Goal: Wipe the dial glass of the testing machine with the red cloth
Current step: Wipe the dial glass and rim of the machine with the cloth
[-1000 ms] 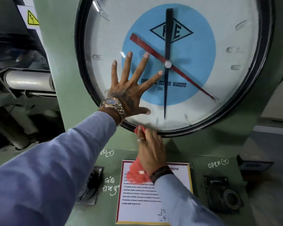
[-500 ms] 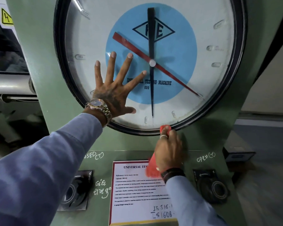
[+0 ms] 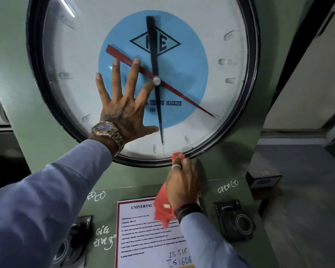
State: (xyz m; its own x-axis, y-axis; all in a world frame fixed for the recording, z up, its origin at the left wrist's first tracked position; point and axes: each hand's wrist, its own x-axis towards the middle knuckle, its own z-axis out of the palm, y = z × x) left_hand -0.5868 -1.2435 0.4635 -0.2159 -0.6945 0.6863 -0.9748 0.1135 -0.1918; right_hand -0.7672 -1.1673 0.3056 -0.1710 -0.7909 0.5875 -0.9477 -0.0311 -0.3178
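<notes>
The big round dial glass (image 3: 217,117) of the green testing machine fills the upper view, with a black rim, a blue centre, a black pointer and a red pointer. My left hand (image 3: 122,109) lies flat on the glass left of centre, fingers spread, a watch on the wrist. My right hand (image 3: 182,182) grips the red cloth (image 3: 162,207) and presses its top corner against the bottom of the dial rim, just right of the black pointer's tip. The rest of the cloth hangs below the hand.
Below the dial, a framed instruction sheet (image 3: 143,236) is fixed to the green panel. A black rotary knob (image 3: 238,221) sits under the chalk word "open", another knob (image 3: 74,240) at lower left. A small black box (image 3: 263,178) is at the right.
My right hand with the red cloth has slid to the right along the dial's bottom rim. My left hand has stayed flat on the glass. The view has shifted.
</notes>
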